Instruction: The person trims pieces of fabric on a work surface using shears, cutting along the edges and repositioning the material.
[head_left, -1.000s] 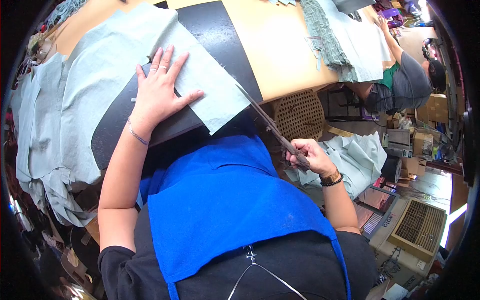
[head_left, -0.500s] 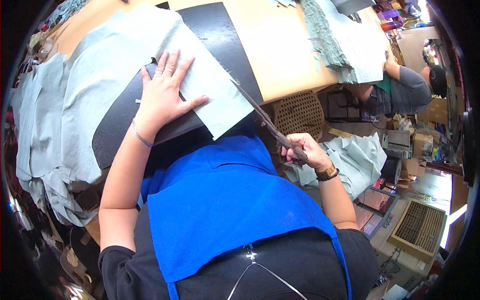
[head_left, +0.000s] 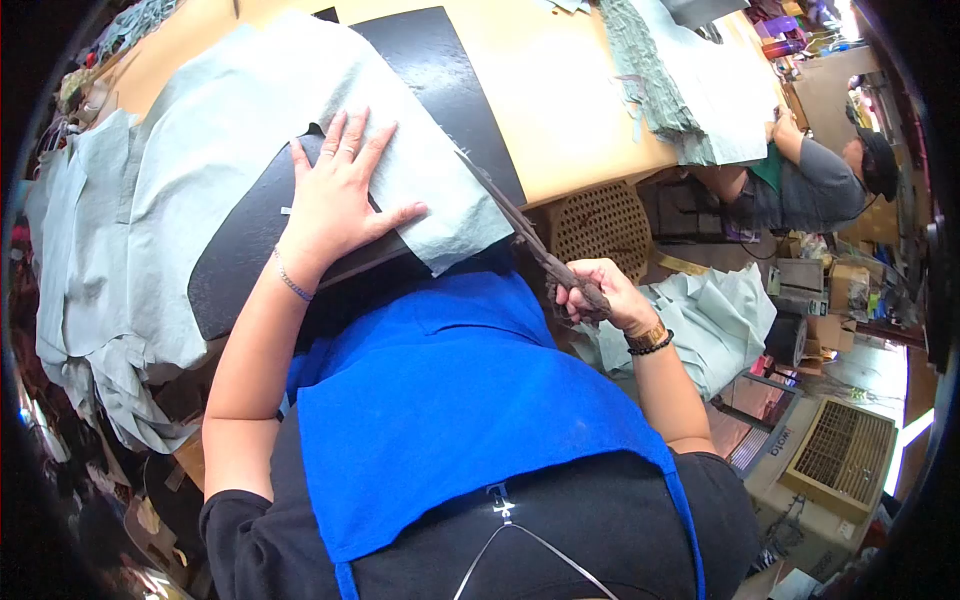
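Note:
Pale green sheet material [head_left: 410,150], looking like leather or cloth, lies over a black board [head_left: 250,215] and drapes down the table's left side. My left hand [head_left: 335,200] lies flat with fingers spread, pressing partly on the sheet and partly over the board. In my right hand [head_left: 605,295] are long dark shears [head_left: 535,240], their handles thickly wrapped in something brown. Their blades run up and left along the sheet's right edge; I cannot make out how far they are apart. The sheet's near corner hangs over the board's front edge, above my blue apron.
The yellow tabletop [head_left: 560,100] carries a stack of pale green pieces [head_left: 670,100] at its far right. A woven chair seat [head_left: 600,220] and a crumpled green sheet [head_left: 715,325] are at my right. Another person [head_left: 810,180] sits beyond, near a grilled machine [head_left: 840,455].
My left hand and the sheet sit slightly lower and to the right. The shears and my right hand have shifted a little up and left along the sheet's edge.

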